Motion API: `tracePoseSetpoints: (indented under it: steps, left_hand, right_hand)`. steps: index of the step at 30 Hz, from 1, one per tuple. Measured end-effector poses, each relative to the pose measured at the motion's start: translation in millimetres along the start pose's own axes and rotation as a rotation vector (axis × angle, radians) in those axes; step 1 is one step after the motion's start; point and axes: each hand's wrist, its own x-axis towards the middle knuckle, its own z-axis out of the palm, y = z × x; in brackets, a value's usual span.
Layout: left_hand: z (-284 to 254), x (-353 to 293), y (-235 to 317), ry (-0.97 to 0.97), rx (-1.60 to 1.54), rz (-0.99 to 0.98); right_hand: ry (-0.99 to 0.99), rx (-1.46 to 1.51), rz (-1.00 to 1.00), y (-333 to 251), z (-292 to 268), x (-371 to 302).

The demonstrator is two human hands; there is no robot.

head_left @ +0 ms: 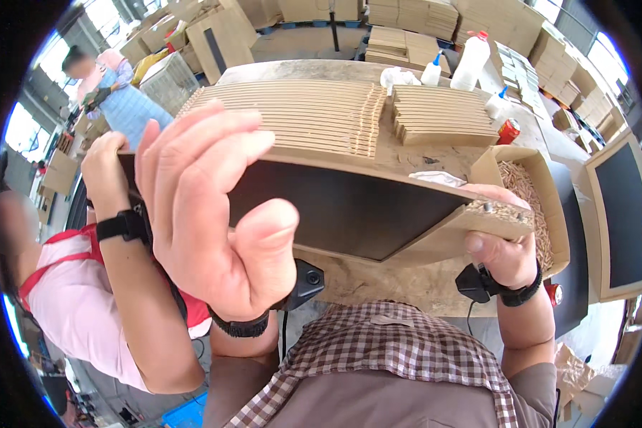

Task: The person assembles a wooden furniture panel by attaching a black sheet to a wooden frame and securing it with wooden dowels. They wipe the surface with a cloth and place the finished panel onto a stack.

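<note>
A long particleboard panel (342,210) with a black inset face is held up in front of me, tilted. My right hand (505,253) grips its right end, thumb below and fingers behind the edge. Two small round fittings or holes show in that end. My left hand (200,214) is raised close to the camera before the panel's left part, fingers extended and thumb apart, holding nothing. Whether it touches the panel I cannot tell. At the panel's far left end is a co-worker's hand (105,171), partly hidden by my left hand.
Two stacks of boards, a wide one (299,118) and a smaller one (442,118), lie on the table. A carton (561,221) of small wooden dowels, glue bottles (431,73), a large white bottle (471,63) and a red can (508,132) stand right. A co-worker (85,292) is close on my left.
</note>
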Motion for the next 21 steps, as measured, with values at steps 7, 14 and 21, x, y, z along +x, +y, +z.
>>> tracePoseSetpoints:
  steps: [7,14,21]
  left_hand:
    - [28.6,-3.2,8.9,-0.035,0.041,-0.108]
    - [46.3,-4.5,13.2,0.031,0.161,-0.127]
    - [61.3,-9.6,11.1,0.147,0.142,-0.121]
  right_hand:
    - [-0.063,0.161,0.008,-5.1,2.7,5.7]
    - [-0.149,0.058,-0.057,-6.7,0.1,11.5]
    - [-0.2,-0.001,-0.11,0.6,-8.0,16.8]
